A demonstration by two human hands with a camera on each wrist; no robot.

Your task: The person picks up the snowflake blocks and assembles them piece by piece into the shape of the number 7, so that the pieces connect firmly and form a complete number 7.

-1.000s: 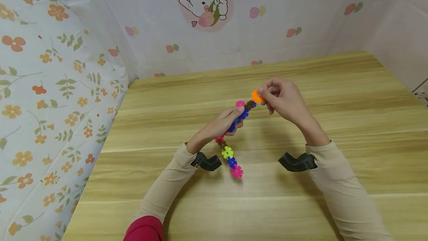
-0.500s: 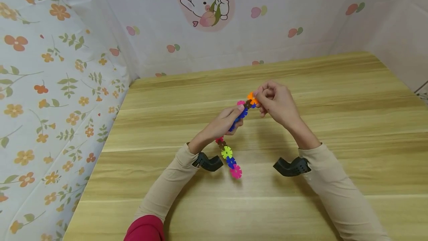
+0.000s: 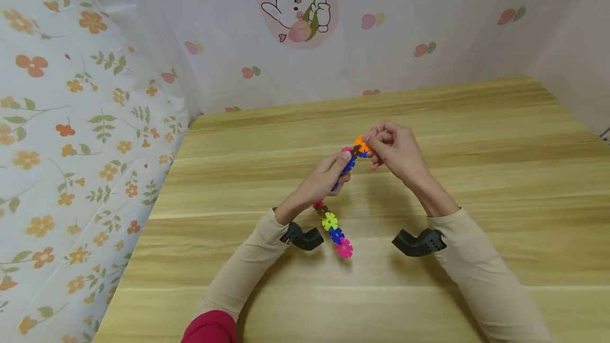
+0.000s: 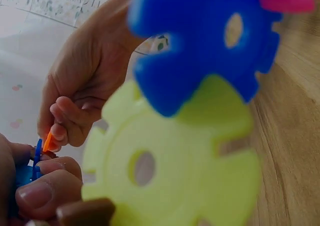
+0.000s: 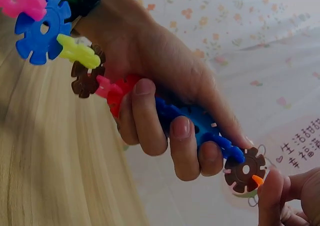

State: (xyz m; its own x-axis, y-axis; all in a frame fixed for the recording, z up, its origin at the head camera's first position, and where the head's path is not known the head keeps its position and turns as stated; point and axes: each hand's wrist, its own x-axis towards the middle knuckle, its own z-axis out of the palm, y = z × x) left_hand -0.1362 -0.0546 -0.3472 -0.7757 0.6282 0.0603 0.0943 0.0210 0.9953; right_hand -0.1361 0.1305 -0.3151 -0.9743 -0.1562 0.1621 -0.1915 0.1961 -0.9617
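Above the table [image 3: 476, 136], fingers [image 3: 376, 139] pinch the chain's [image 3: 333, 224] (orange) tip.

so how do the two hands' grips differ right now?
The left hand wraps its fingers round the middle of the disc chain; the right hand only pinches the orange disc at the chain's top end. The left grips several discs, the right just one. Both are raised above the table.

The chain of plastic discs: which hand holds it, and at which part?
The left hand grips the chain round its blue middle; the right hand pinches the orange disc at its top end.
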